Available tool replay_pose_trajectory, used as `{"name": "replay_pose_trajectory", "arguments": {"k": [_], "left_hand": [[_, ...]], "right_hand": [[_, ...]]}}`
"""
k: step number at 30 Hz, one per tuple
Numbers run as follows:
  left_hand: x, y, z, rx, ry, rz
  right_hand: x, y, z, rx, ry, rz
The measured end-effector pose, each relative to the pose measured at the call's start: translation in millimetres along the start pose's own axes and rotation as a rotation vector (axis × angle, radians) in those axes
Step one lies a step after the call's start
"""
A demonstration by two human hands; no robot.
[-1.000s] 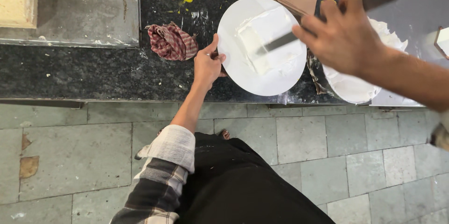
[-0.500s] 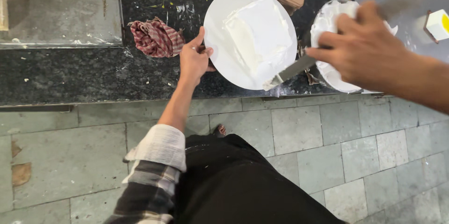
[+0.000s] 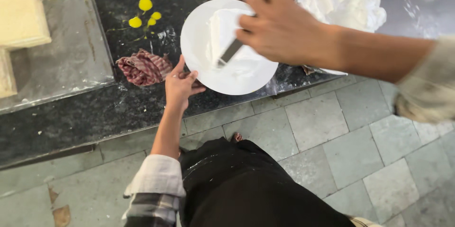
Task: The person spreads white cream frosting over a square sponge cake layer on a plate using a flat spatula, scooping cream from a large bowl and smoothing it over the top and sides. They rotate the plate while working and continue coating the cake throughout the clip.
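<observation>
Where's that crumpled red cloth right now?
In the head view, the red cloth lies on the dark counter, just left of the left hand and the white plate, below the yellow spots.

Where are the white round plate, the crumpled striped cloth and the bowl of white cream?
white round plate [image 3: 246, 77], head view, bare lower rim.
crumpled striped cloth [image 3: 142, 67], head view, middle of the folds.
bowl of white cream [image 3: 348, 6], head view, on the heaped cream.
</observation>
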State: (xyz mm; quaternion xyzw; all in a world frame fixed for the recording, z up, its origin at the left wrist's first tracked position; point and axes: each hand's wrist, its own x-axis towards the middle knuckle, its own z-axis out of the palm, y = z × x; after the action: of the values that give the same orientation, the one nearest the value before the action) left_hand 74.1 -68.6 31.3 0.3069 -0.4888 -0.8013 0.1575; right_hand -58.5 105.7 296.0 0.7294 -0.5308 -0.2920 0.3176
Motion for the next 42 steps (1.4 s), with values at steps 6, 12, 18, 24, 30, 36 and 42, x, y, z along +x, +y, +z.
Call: {"name": "replay_pose_trajectory", "arguments": {"k": [6, 12, 18, 24, 30, 36, 42], "left_hand": [[3, 5, -1, 0.029, -0.002, -0.021], [17, 28, 0, 0.086, 0.015, 0.001], [31, 49, 3, -0.001, 0.148, 0.108], [-10, 8, 7, -0.11, 0.119, 0.043], [-21, -16, 13, -0.16, 0.047, 0.024], [2, 1, -1, -0.048, 0.024, -0.007], [7, 8, -2, -0.003, -0.003, -0.009]], "right_hand": [[9, -9, 19, -0.174, -0.104, -0.114], [-81, 5, -1, -0.021, -0.28, -0.029], [-142, -1, -8, 0.158, -0.411, 0.167], [-92, -8, 0, 0.105, -0.163, 0.092], [3, -4, 0, -0.022, 0.055, -0.011], [11, -3, 12, -0.133, -0.041, -0.09], [-145, 8, 50, 0.065, -0.5, 0.088]]}}
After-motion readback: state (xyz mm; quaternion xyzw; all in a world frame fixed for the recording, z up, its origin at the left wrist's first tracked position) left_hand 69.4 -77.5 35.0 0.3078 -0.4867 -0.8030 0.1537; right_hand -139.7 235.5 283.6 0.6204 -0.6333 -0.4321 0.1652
